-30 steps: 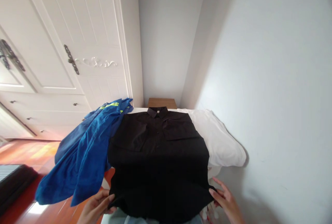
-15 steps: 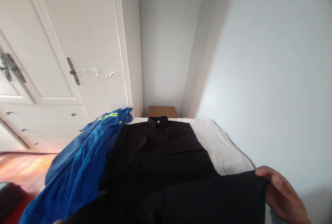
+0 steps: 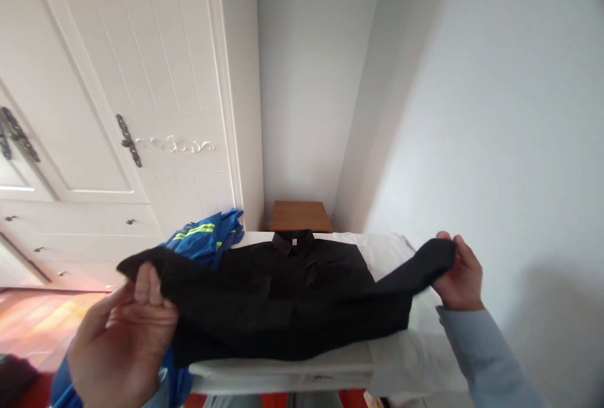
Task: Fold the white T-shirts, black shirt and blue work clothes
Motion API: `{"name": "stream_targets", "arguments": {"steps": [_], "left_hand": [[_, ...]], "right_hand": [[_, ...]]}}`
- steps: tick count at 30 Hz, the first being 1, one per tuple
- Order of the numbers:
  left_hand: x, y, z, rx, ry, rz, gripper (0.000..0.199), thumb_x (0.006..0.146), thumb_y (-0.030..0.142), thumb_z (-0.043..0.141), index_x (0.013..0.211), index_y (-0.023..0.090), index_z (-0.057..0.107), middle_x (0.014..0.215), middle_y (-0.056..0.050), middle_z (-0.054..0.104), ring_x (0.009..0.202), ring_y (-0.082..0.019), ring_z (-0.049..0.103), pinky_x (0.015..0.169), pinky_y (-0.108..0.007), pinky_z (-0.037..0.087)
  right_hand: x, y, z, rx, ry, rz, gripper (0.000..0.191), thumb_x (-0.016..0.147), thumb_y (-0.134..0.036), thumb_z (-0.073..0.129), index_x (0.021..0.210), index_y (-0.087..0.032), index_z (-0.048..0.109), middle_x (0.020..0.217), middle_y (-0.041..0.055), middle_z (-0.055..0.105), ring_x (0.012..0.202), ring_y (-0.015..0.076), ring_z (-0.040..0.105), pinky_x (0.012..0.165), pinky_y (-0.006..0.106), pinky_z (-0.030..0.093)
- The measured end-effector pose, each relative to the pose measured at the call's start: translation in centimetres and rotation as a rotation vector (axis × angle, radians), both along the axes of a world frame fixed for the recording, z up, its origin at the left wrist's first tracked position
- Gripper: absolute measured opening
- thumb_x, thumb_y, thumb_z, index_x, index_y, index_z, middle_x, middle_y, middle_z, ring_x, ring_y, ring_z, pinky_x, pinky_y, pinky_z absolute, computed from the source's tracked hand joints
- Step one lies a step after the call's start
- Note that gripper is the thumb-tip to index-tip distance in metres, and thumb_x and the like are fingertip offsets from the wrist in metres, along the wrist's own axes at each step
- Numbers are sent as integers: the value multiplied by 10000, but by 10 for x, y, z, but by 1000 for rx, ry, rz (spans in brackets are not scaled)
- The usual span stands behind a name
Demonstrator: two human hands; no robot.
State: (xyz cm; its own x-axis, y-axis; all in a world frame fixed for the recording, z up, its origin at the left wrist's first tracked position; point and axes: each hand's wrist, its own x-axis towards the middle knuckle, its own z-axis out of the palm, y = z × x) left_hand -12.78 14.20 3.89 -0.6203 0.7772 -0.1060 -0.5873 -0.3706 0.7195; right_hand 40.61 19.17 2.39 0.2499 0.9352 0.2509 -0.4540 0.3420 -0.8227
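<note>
A black collared shirt (image 3: 287, 269) lies on a white surface (image 3: 283, 371), its collar at the far end. Its near part is lifted and stretched between my two hands. At the left, my left hand (image 3: 127, 326), palm showing, has its fingers closed on one black corner. On the right, my right hand (image 3: 460, 276) pinches the other black end, raised over a white cloth (image 3: 384, 254). Blue clothing with yellow-green stripes (image 3: 201, 232) lies to the left of the shirt, partly hidden behind the lifted cloth and my left hand.
A white wardrobe (image 3: 184, 80) with dark handles and drawers stands at the left. Behind the far edge is a small brown wooden piece of furniture (image 3: 302, 214). A pale wall (image 3: 495, 112) runs along the right. A dark item (image 3: 16, 379) is at the lower left.
Both hands have risen and moved forward with the black cloth. My left hand has come into full view. The near edge of the white surface now shows below the shirt.
</note>
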Motion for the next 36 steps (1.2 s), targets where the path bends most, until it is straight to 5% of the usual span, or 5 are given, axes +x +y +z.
{"name": "stream_targets", "arguments": {"steps": [5,11,15,24,36], "left_hand": [[36,113,17,18,-14,-100,169,768,148,517,908,159,612,1144,-138,738,1142,-214,686,1039,-391,542],[52,200,-94,-435,405,-278,338,712,234,715,1015,190,571,1155,-116,700,1236,-268,624,1082,-442,467],[48,195,-132,-355,931,-448,607,749,414,723,1285,185,554,1455,-169,556,1430,-310,437,1203,-472,310],[97,157,-123,-113,1854,-663,753,954,624,425,1517,125,409,1624,-186,301,1540,-320,147,1225,-577,212],[118,161,-173,-461,2128,-603,821,958,650,344,1527,61,396,1608,-238,292,1517,-383,221,1206,-594,212]], "right_hand": [[-22,117,-9,-221,102,96,133,896,-215,591,937,-220,718,876,14,794,716,125,732,643,199,582],[-52,166,-92,-727,-52,111,138,829,-140,556,737,-223,617,969,121,782,972,230,748,919,344,586],[-47,153,-120,-670,-47,43,134,745,-136,653,816,-229,589,1000,100,775,984,248,746,928,382,596],[-75,118,-86,-208,-859,39,522,832,-475,695,1286,-250,569,1337,120,639,1209,295,634,1005,479,552],[-76,105,-139,-141,-1692,290,562,953,-433,507,1463,-196,517,1595,113,396,1505,267,309,1267,496,213]]}}
